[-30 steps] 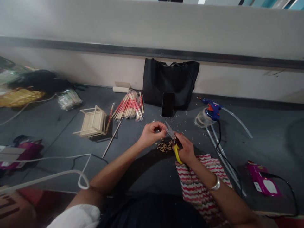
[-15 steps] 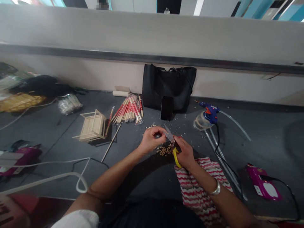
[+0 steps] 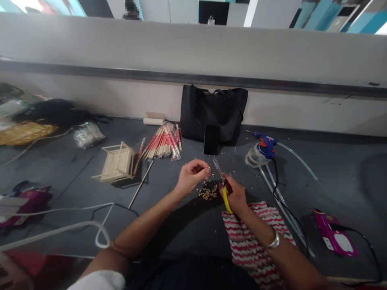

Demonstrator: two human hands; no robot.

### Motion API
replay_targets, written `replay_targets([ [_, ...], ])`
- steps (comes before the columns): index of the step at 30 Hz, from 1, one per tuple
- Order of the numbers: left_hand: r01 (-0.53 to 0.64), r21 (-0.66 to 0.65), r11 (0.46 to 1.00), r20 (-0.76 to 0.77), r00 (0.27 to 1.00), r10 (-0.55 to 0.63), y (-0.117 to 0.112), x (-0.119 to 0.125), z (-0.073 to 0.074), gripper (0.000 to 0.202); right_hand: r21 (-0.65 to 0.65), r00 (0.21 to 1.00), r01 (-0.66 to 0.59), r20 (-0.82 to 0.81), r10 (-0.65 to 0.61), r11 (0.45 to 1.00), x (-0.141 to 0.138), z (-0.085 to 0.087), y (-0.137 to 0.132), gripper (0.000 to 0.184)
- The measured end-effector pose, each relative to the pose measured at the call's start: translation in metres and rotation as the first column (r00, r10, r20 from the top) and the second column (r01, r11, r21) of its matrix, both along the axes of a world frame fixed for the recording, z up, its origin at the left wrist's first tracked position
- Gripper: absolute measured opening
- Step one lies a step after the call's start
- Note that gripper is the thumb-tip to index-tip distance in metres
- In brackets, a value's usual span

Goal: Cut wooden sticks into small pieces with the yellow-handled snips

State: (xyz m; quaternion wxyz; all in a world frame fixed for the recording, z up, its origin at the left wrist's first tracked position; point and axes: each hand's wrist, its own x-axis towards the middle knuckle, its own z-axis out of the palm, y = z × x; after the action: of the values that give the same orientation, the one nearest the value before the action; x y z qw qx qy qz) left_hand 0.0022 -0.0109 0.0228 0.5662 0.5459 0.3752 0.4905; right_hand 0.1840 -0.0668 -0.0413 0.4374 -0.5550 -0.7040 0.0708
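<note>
The scissors (image 3: 225,194) sit just past three o'clock from the left hand (image 3: 194,173), wrapped in the right hand (image 3: 236,195); light and stiff, I'd judge, safest by the yellow handle (image 3: 226,201); the left pinches, on what I can't tell.

On my feed the scissors (image 3: 226,199) in my right hand (image 3: 238,197) have swung away from my left hand (image 3: 192,175): a second ago the blades slanted across to its fingertips, and now they point more steeply up the view, looking narrower, with a gap between them and those fingers. My left hand sits slightly farther forward, covering the pale bits that showed just beyond it half a second ago. My head camera tips up too, so the wall (image 3: 193,48) sits lower and more of the background (image 3: 184,11) shows above it.
</note>
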Motion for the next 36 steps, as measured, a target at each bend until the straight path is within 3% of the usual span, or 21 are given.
replay_targets([
  [4,0.031,-0.054,0.998,0.125,0.992,-0.024,0.000,0.001,0.001,0.031,0.014,1.000,-0.003,-0.011,0.003,1.000,0.001,-0.002,0.002,0.034],
  [18,0.094,-0.162,0.982,0.265,0.963,-0.049,0.001,0.002,0.002,0.032,0.115,0.997,-0.042,0.075,0.033,0.992,-0.004,0.008,0.001,0.036],
  [27,0.019,-0.110,0.994,0.264,0.964,0.011,0.000,0.004,-0.001,0.035,0.168,0.981,0.027,0.187,-0.059,0.985,-0.002,0.002,0.002,0.043],
  [36,-0.036,-0.047,0.998,0.266,0.963,0.047,-0.006,0.009,-0.005,0.038,0.137,0.977,0.018,0.207,-0.046,0.990,-0.001,0.003,0.000,0.046],
])
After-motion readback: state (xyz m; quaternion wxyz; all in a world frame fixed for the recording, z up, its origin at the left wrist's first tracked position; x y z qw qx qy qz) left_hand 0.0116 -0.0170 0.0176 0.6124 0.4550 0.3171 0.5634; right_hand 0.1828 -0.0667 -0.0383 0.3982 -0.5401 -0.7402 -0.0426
